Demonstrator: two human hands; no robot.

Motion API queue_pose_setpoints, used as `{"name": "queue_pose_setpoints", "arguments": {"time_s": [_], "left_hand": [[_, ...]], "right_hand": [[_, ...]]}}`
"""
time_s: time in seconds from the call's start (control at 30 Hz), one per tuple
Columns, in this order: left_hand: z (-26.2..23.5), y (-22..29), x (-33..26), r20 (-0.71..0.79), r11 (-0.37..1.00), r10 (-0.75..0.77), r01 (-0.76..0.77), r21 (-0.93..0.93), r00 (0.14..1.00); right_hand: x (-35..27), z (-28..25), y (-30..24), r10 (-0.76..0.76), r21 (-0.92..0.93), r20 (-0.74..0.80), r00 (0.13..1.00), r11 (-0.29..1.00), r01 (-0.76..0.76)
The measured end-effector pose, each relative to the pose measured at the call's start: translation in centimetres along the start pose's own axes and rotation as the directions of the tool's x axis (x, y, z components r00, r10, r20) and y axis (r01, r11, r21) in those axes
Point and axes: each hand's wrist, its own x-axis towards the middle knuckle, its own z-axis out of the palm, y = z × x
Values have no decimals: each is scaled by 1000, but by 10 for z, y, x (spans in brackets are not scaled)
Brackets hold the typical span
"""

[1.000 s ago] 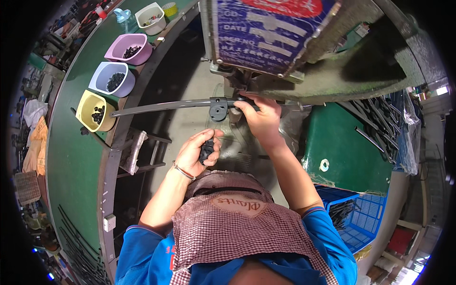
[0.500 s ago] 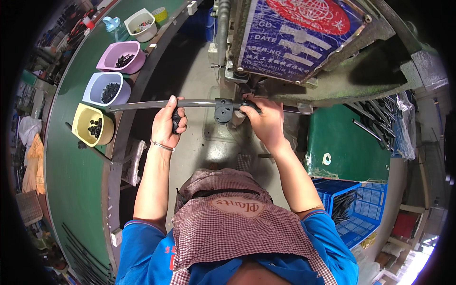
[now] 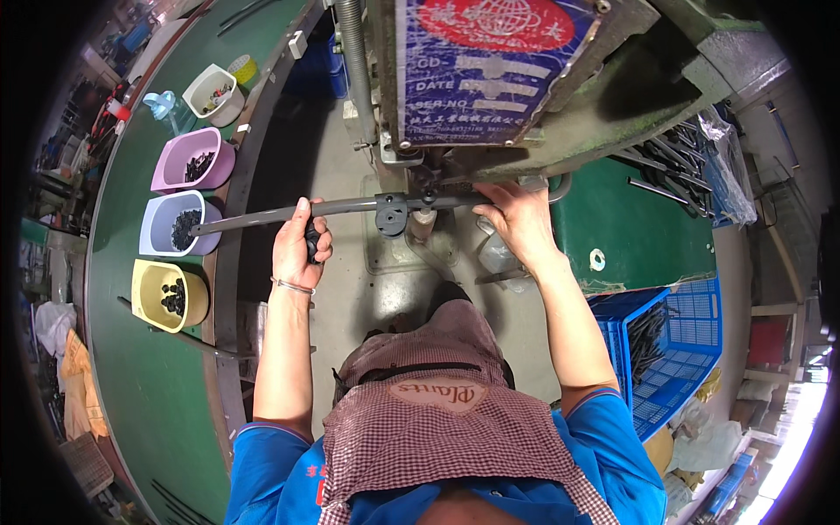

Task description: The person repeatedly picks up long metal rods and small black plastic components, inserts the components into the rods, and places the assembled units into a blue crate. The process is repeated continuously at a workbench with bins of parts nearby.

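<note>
A long dark metal tube (image 3: 346,206) lies crosswise under the head of a machine (image 3: 490,79), its right end bent. A black plastic bracket (image 3: 391,217) with a round lower part sits around the tube. My left hand (image 3: 297,252) is closed at the tube's left part, thumb along the top; a black plastic piece (image 3: 311,242) shows in its curled fingers. To the right of the machine's tool, my right hand (image 3: 521,220) holds the tube near its bend, its fingers partly hidden behind it. A small dark piece (image 3: 429,198) shows on the tube beneath the tool.
On the green bench (image 3: 131,367) at left stand a yellow bin (image 3: 150,297), a blue bin (image 3: 157,229), a pink bin (image 3: 171,157) and a white bin (image 3: 210,96), all with small parts. At right, metal tubes (image 3: 669,166) lie on a green table (image 3: 630,236) above a blue crate (image 3: 652,411).
My right hand has slid right along the tube, away from the spot beside the bracket where its fingers were pinched. My left hand keeps its hold. The whole view has shifted slightly.
</note>
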Motion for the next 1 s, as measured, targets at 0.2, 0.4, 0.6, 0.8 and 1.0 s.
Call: {"name": "queue_pose_setpoints", "arguments": {"time_s": [0.2,0.4,0.6,0.8,1.0], "left_hand": [[-3,1,1,-3,1000,-17,17,-25,1000],[0,1,-2,-16,1000,-9,8,-18,1000],[-1,2,-3,-21,1000,-3,3,-10,1000],[-2,2,-2,-18,1000,-6,5,-17,1000],[-3,3,2,-11,1000,-13,13,-18,1000]], "right_hand": [[1,1,3,-59,-19,-31,998,998,59],[0,0,2,-30,13,-11,999,999,30],[0,-4,-1,-10,83,-13,1000,996,11],[-1,-2,-1,13,117,-9,1000,993,-12],[0,-4,-2,-8,93,-14,1000,996,9]]}}
